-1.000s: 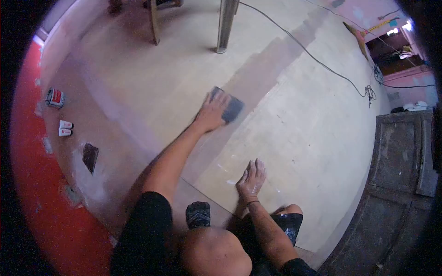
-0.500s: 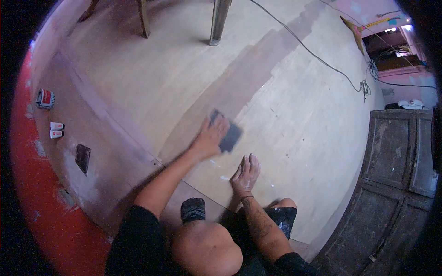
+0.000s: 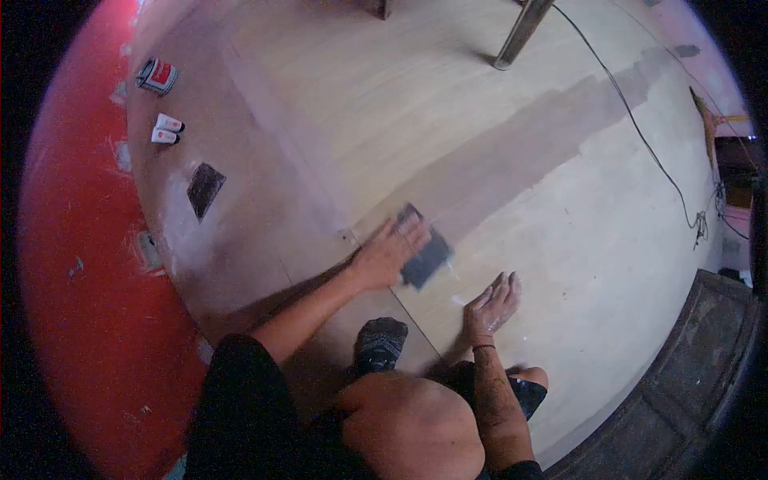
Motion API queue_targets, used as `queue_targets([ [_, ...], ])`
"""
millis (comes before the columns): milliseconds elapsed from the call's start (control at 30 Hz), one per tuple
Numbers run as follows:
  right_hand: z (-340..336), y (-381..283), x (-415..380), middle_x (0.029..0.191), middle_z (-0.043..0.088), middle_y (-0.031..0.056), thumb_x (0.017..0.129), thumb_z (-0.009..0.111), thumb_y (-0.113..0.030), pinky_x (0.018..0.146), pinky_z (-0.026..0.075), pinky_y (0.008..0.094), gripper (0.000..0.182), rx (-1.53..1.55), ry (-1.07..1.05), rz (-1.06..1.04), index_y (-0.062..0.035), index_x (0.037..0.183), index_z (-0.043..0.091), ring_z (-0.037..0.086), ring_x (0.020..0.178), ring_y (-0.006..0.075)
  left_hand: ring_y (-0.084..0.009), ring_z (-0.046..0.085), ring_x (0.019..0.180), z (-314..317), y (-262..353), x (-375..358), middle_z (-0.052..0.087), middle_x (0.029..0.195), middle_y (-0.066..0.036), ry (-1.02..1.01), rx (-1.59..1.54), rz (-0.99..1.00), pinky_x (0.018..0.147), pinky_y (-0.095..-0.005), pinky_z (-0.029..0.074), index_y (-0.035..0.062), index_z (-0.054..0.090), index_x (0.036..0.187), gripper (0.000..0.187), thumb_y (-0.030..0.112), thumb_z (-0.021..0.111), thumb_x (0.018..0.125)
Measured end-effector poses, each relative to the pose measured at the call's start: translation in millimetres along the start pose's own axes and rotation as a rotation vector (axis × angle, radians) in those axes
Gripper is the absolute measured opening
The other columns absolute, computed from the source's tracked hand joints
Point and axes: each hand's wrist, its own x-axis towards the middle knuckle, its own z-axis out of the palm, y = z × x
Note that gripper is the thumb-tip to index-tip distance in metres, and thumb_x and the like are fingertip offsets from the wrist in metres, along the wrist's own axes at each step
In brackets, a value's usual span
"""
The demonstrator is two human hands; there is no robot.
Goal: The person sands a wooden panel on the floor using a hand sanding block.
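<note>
My left hand lies with outstretched fingers on a dark sheet of sandpaper, pressing it against the pale board floor. The sheet rests at the near end of a mauve-brown strip that crosses the floor, close to a seam between boards. To the right, my right hand is dusted white. Its fingers are extended and hold nothing, and it rests on the pale floor a short way from the sandpaper.
A paint can, two small white tubes and a dark sheet are at left, beside a red surface. A furniture leg and cable lie ahead; a dark panelled cabinet is at right.
The view has turned left, shifting the scene to the right. My left hand and the sandpaper have slid nearer my body, towards the seam. My right hand stays resting on the floor.
</note>
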Motion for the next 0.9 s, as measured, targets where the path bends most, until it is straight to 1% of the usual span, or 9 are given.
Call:
queue_targets([
  [67,-1,2,-2,0.147,0.044,0.0226,0.094,0.051,-0.018,0.116,0.024,0.0548,0.044,-0.016,0.024,0.012,-0.0037,0.136,0.051,0.037,0.139,0.0409,-0.0311,0.016,0.152,2,-10,-1,0.022,0.163,-0.017,0.245,0.097,-0.239,0.121,-0.0583,0.01,0.002,0.029,0.153,0.102,0.047,0.074,0.074],
  [200,0,0,1,0.145,0.044,0.0236,0.093,0.052,-0.016,0.114,0.027,0.053,0.043,-0.032,0.033,-0.027,-0.0003,0.133,0.051,0.037,0.137,0.0422,-0.033,0.018,0.151,12,33,-12,0.024,0.162,-0.018,0.014,-0.027,0.075,0.121,-0.059,0.008,0.0004,0.031,0.151,0.093,0.047,0.07,0.079],
  [433,1,0,2,0.144,0.045,0.0236,0.093,0.052,-0.015,0.114,0.027,0.0525,0.043,-0.022,0.055,-0.029,-0.0016,0.134,0.051,0.038,0.136,0.0418,-0.0337,0.021,0.151,24,8,19,0.03,0.159,-0.018,0.237,0.08,-0.244,0.121,-0.0585,0.01,-0.0017,0.034,0.149,0.087,0.041,0.067,0.081],
  [567,2,0,1,0.145,0.044,0.0224,0.093,0.051,-0.015,0.115,0.026,0.0526,0.043,-0.01,0.031,-0.026,-0.0017,0.134,0.051,0.038,0.137,0.0409,-0.0341,0.022,0.15,39,-1,4,0.027,0.161,-0.018,0.039,0.014,0.178,0.121,-0.0581,0.01,0.0014,0.031,0.152,0.075,0.023,0.057,0.085],
  [633,-3,4,-4,0.146,0.044,0.022,0.093,0.05,-0.015,0.115,0.026,0.0526,0.043,-0.017,0.021,0.003,-0.0016,0.134,0.051,0.038,0.137,0.0405,-0.0345,0.022,0.15,11,-14,10,0.027,0.161,-0.018,0.128,-0.129,0.084,0.121,-0.0573,0.009,-0.0002,0.032,0.151,0.075,0.028,0.058,0.087],
  [700,-1,1,0,0.147,0.044,0.0218,0.092,0.053,-0.014,0.117,0.023,0.0542,0.044,-0.012,0.035,-0.007,-0.0025,0.134,0.052,0.036,0.139,0.0403,-0.0319,0.019,0.152,-6,-13,17,0.02,0.164,-0.017,0.229,0.038,-0.327,0.122,-0.0556,0.007,0.0003,0.026,0.154,0.087,0.025,0.066,0.08],
  [767,-3,2,0,0.147,0.044,0.0215,0.091,0.053,-0.013,0.117,0.023,0.0539,0.044,0.001,0.008,0.007,-0.0026,0.134,0.052,0.036,0.139,0.0402,-0.0322,0.021,0.151,18,13,15,0.019,0.164,-0.017,0.178,0.009,-0.274,0.122,-0.055,0.009,-0.0003,0.025,0.154,0.092,0.03,0.07,0.079],
  [833,-1,1,2,0.147,0.044,0.0211,0.09,0.054,-0.013,0.117,0.024,0.0541,0.045,0.015,0.03,-0.003,-0.0033,0.134,0.052,0.038,0.138,0.0404,-0.0325,0.021,0.151,16,25,0,0.019,0.164,-0.017,-0.144,-0.058,0.264,0.121,-0.0554,0.012,-0.0018,0.024,0.153,0.096,0.033,0.072,0.078],
  [900,1,0,4,0.147,0.044,0.0212,0.09,0.055,-0.012,0.117,0.024,0.0542,0.045,0.018,0.031,0.008,-0.0037,0.134,0.052,0.038,0.138,0.0403,-0.0322,0.024,0.15,20,-16,12,0.022,0.163,-0.017,-0.039,-0.041,0.262,0.121,-0.055,0.015,0.0017,0.027,0.153,0.101,0.035,0.076,0.072],
])
